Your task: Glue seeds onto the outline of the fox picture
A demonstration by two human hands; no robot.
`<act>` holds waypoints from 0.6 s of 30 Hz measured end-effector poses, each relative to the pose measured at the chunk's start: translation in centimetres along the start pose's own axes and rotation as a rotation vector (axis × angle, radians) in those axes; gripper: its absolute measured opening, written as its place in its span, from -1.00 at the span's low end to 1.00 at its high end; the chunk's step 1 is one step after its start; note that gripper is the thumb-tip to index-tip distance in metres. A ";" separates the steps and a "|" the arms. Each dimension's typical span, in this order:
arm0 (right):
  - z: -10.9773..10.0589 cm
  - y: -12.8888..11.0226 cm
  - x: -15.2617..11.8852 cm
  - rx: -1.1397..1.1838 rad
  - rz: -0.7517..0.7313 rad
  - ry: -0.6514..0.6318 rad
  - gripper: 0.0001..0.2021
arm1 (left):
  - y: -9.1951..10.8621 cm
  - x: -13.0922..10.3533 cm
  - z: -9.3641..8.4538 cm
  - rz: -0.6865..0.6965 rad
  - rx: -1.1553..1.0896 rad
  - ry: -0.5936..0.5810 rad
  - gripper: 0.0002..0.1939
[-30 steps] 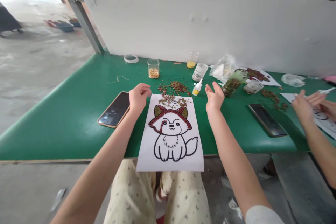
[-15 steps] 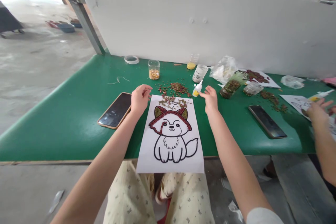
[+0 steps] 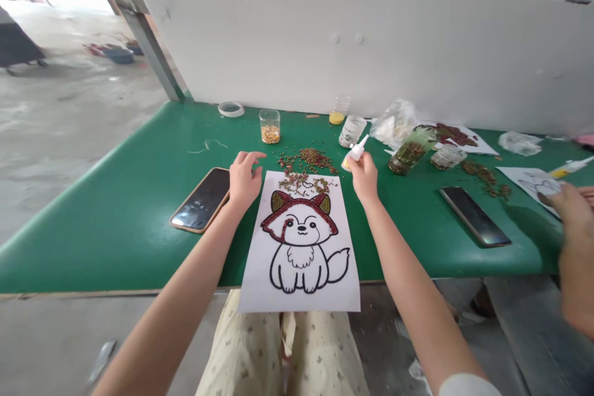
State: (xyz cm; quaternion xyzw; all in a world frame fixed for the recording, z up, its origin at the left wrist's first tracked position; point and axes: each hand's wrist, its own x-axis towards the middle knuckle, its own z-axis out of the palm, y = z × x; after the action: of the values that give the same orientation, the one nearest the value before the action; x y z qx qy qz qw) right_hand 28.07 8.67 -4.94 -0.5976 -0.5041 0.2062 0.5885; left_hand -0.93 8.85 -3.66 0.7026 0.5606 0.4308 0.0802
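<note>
While our right hand [image 3: 363,174] grips the small glue bottle [image 3: 354,153], our left hand [image 3: 243,177] rests loosely open beside the fox drawing [image 3: 301,242].

Fox drawing sheet [image 3: 304,241] on table [image 3: 116,216], front edge overhanging; loose beans [image 3: 309,161] piled just behind it. Phone [image 3: 200,199] left of sheet, second phone [image 3: 474,215] well right. Corn jar [image 3: 270,126] and tape ring [image 3: 231,109] behind, near the back wall [image 3: 325,31].
</note>
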 end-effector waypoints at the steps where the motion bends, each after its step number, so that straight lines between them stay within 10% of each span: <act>1: 0.0 -0.5 -0.3 -0.013 -0.006 -0.022 -0.76 | -0.1 0.0 0.0 -0.014 0.015 -0.002 -0.72; 10: 0.4 -3.1 -2.1 -0.022 -0.077 -0.063 -0.70 | 0.2 -0.3 -0.1 -0.214 -0.327 0.080 -0.62; 18: 0.2 -3.2 -1.2 0.351 0.072 -0.149 -0.71 | -1.1 0.1 0.4 -0.111 -0.227 0.161 -0.43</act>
State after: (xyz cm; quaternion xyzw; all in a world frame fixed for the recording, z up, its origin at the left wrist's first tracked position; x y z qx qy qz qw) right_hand 26.25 7.07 -2.47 -0.4864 -0.4809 0.3553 0.6370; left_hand -1.50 9.48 -4.50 0.6201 0.5509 0.5413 0.1380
